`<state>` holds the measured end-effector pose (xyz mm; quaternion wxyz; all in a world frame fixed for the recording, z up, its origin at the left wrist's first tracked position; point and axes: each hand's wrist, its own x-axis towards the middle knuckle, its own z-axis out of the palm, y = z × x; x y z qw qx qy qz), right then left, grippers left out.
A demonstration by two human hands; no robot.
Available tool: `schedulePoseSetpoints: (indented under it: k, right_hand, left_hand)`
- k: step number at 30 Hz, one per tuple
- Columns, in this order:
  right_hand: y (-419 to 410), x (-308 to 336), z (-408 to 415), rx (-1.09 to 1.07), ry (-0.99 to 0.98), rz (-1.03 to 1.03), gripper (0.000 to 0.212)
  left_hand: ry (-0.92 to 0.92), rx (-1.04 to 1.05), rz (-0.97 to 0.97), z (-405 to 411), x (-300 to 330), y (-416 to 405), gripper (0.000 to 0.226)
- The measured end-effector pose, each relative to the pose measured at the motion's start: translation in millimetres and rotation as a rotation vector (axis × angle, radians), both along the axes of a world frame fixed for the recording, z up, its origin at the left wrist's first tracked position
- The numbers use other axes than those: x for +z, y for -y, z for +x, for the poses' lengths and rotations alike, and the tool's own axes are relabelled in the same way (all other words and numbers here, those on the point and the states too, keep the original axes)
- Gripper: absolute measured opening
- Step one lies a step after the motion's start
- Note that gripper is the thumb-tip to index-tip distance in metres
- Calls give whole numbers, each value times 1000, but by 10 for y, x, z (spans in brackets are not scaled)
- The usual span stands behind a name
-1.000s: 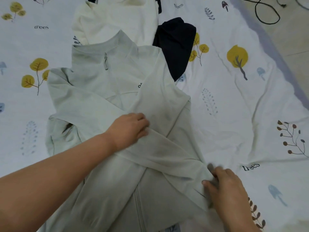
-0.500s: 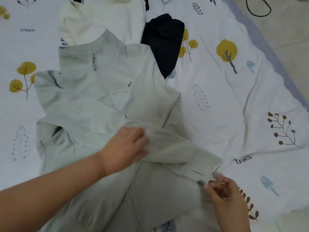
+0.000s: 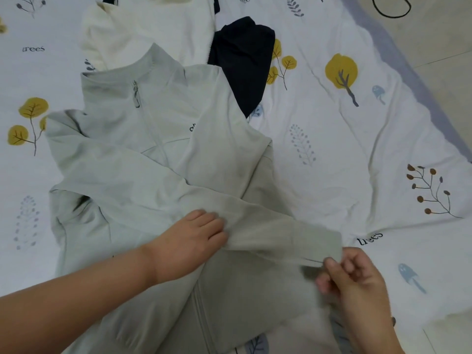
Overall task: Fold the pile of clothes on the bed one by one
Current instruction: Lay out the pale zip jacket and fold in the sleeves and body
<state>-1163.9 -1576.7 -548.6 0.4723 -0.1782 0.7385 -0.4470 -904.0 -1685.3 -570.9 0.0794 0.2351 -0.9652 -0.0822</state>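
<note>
A pale grey-green zip jacket [image 3: 158, 139] lies front up on the bed, collar away from me. Its right side is folded inward, and one sleeve [image 3: 281, 236] runs across the body toward the lower right. My left hand [image 3: 189, 244] rests on the middle of that sleeve with fingers laid over the cloth. My right hand [image 3: 355, 279] pinches the sleeve's cuff at the jacket's right edge. A cream garment [image 3: 153, 29] and a dark navy garment [image 3: 242, 57] lie beyond the collar.
The bed sheet [image 3: 357, 162] is white with printed trees and leaves and spreads wide to the right and left of the jacket. Its grey border runs along the right, with floor [image 3: 444, 47] and a black cable [image 3: 390, 8] beyond.
My right hand has drawn the cuff outward to the right, stretching the sleeve straight across the jacket. My left hand slid a little down the sleeve.
</note>
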Motion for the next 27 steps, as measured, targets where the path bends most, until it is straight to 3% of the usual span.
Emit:
schedulePoseSetpoints:
  k: [2, 4, 7, 11, 14, 15, 17, 19, 21, 24, 27]
  right_hand:
    - [-143, 53, -30, 70, -66, -11, 32]
    - [-280, 106, -27, 188, 3, 49, 36]
    - [-296, 155, -6, 155, 164, 258, 13]
    - [-188, 31, -32, 138, -194, 362, 42]
    - [-139, -3, 14, 192, -620, 443, 30]
    - [-121, 15, 55, 190, -773, 414, 18]
    - [-65, 26, 154, 170, -1057, 244, 38]
    - [27, -10, 376, 291, -1175, 9, 55]
    - [143, -93, 644, 563, -1194, -119, 58]
    - [210, -323, 780, 866, -1211, 19, 63]
    - [151, -515, 603, 940, -1152, 187, 78]
  left_hand:
    - [-33, -42, -34, 46, 13, -30, 5]
    - [4, -106, -12, 91, 12, -81, 4]
    - [136, -125, 99, 106, 33, -128, 13]
    - [76, -18, 178, -21, 63, -123, 19]
    - [136, 170, 141, -127, 28, -91, 28]
    - [186, 209, 137, -142, 5, -85, 38]
    - [214, 210, 159, -153, -55, -91, 53]
    - [174, 242, 152, -194, -100, -107, 57]
    - [181, 372, 153, -227, -139, -101, 61]
    - [338, 580, 231, -120, -223, -42, 74]
    - [389, 623, 271, 28, -396, -20, 74]
